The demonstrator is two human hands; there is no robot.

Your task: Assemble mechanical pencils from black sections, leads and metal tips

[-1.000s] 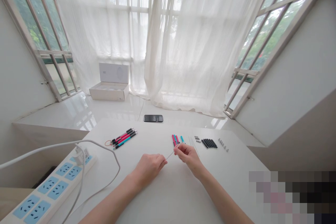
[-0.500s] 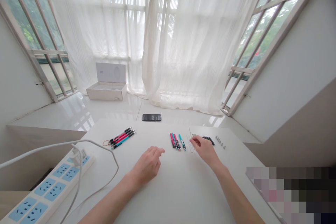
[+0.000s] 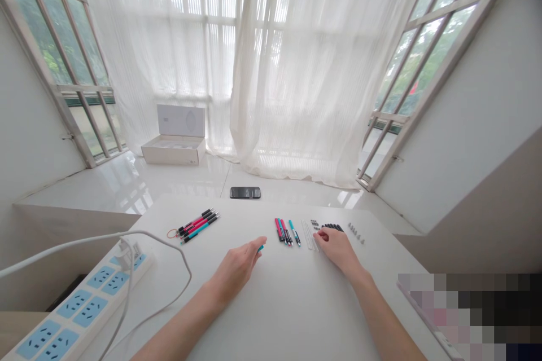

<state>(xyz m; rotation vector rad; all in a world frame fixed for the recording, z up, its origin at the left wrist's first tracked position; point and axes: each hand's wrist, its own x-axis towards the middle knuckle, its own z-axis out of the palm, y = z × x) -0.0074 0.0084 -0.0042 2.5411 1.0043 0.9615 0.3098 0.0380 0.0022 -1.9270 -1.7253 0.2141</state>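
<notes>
My left hand (image 3: pixel 241 267) is over the middle of the white table, closed around a teal pen part (image 3: pixel 261 248) whose tip shows past the fingers. My right hand (image 3: pixel 336 247) has its fingertips pinched low beside thin clear refills (image 3: pixel 309 235); what is between them, if anything, is hidden. Just beyond those fingers lie small black-and-silver pieces (image 3: pixel 314 224). Black grips (image 3: pixel 331 227) sit behind the right hand, and small grey tips (image 3: pixel 355 233) line up to its right. Red and teal pen barrels (image 3: pixel 283 231) lie between the hands.
Several pens (image 3: pixel 198 225) lie at the left near a rubber band (image 3: pixel 171 233). A power strip (image 3: pixel 91 299) with a white cable (image 3: pixel 186 262) takes the left edge. Behind are a black phone (image 3: pixel 245 192) and an open white box (image 3: pixel 171 149).
My right hand has lowered and shifted slightly right; the thin rod that stood up at its fingers no longer shows upright. My left hand has turned, so a teal end now shows.
</notes>
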